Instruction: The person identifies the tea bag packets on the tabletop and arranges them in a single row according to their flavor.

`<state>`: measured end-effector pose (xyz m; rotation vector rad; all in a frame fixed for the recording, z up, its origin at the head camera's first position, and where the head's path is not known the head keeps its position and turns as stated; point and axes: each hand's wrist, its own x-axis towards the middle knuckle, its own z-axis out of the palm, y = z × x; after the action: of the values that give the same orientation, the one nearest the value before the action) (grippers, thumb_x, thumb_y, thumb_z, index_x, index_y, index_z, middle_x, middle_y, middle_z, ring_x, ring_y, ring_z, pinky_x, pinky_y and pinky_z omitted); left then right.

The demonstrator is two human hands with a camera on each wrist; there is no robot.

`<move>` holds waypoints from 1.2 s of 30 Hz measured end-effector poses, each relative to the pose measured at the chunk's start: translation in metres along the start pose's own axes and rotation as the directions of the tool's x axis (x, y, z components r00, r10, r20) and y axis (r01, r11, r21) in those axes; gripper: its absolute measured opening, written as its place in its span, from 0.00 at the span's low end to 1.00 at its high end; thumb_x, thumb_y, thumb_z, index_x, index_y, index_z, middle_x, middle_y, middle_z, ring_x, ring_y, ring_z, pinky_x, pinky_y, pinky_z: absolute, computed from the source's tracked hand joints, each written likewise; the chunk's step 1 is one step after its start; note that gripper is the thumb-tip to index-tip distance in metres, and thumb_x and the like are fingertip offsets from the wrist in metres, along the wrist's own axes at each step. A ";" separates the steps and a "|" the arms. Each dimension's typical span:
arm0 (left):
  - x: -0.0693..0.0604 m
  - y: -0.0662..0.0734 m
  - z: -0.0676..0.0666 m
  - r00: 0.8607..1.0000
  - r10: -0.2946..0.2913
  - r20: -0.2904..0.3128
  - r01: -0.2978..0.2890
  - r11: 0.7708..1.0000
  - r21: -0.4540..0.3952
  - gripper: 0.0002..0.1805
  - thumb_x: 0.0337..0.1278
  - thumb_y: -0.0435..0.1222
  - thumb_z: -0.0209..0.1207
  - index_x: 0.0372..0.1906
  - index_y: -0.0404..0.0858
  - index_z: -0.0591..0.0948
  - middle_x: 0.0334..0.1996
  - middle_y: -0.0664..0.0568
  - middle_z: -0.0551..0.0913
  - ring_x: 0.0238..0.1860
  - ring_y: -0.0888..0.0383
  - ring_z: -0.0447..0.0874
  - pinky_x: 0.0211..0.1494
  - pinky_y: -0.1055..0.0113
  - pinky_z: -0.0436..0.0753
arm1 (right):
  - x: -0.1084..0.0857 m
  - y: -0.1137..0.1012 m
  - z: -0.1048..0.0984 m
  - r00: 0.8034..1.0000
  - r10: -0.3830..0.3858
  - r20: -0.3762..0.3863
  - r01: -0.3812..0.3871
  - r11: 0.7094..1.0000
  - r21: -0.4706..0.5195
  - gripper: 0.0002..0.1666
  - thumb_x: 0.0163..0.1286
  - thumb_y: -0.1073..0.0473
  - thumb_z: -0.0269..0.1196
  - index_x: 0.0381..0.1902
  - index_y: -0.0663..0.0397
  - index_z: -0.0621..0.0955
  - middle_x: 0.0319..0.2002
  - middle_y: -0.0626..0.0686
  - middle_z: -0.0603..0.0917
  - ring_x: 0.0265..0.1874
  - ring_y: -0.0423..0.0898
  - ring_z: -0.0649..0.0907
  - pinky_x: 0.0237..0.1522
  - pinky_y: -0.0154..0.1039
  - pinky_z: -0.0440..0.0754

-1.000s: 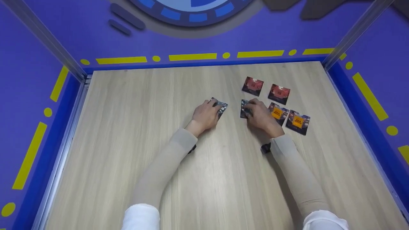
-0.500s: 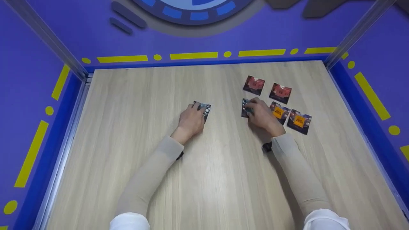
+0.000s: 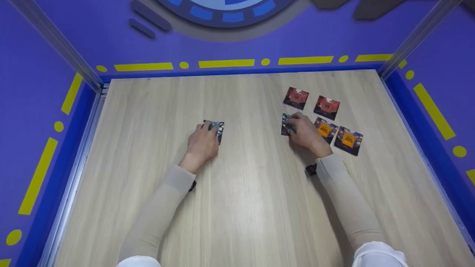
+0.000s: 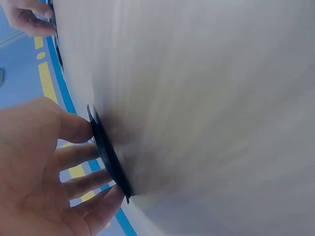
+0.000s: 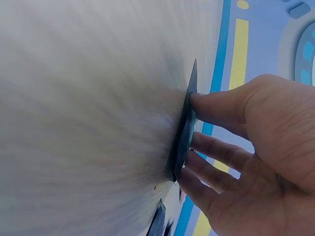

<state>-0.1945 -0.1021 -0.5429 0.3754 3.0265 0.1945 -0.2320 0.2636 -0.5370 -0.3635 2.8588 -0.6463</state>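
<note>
On the left side of the table, my left hand (image 3: 203, 144) holds a dark square packet (image 3: 220, 132) with a white-speckled print by its fingertips. The left wrist view has the thumb and fingers on the thin dark packet (image 4: 109, 156), close above the tabletop. My right hand (image 3: 305, 132) grips a similar dark packet (image 3: 285, 126) right of the middle. In the right wrist view, thumb and fingertips bear on this packet (image 5: 184, 135), low at the table surface. The hands cover much of both packets in the head view.
Two red packets lie behind my right hand, a left one (image 3: 296, 98) and a right one (image 3: 327, 107). Beside that hand are two orange-labelled packets, one nearer (image 3: 325, 129) and one farther right (image 3: 349, 140). Blue-purple walls (image 3: 230, 48) enclose the wooden table (image 3: 241, 207).
My left hand has moved left across the table with its dark packet, away from the right hand. The right hand and its packet have stayed in place.
</note>
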 end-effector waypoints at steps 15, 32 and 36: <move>-0.024 -0.042 -0.007 0.994 -0.109 -0.020 0.107 0.991 -0.084 0.27 0.80 0.39 0.50 0.76 0.34 0.74 0.74 0.32 0.72 0.69 0.35 0.76 0.65 0.44 0.84 | 0.002 0.002 -0.002 1.000 -0.030 -0.008 0.030 1.000 -0.001 0.22 0.78 0.64 0.64 0.67 0.62 0.82 0.70 0.66 0.73 0.69 0.65 0.75 0.75 0.64 0.72; -0.052 -0.088 -0.010 0.982 -0.185 -0.037 0.178 0.974 -0.138 0.27 0.80 0.39 0.50 0.76 0.32 0.74 0.74 0.30 0.70 0.66 0.33 0.77 0.60 0.41 0.86 | 0.001 0.004 -0.001 0.999 -0.051 -0.015 0.051 0.999 -0.002 0.23 0.78 0.64 0.63 0.68 0.64 0.81 0.70 0.67 0.73 0.69 0.66 0.75 0.76 0.63 0.71; -0.057 -0.093 -0.009 0.984 -0.171 -0.057 0.162 0.977 -0.137 0.27 0.79 0.39 0.51 0.74 0.31 0.75 0.73 0.29 0.71 0.66 0.32 0.77 0.58 0.39 0.86 | 0.001 0.004 0.000 0.998 -0.055 -0.012 0.055 0.998 -0.011 0.23 0.78 0.63 0.63 0.68 0.64 0.81 0.70 0.67 0.73 0.69 0.67 0.75 0.75 0.63 0.71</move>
<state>-0.1624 -0.2070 -0.5423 0.1048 3.0695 0.3995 -0.2339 0.2673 -0.5386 -0.4429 2.8737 -0.6454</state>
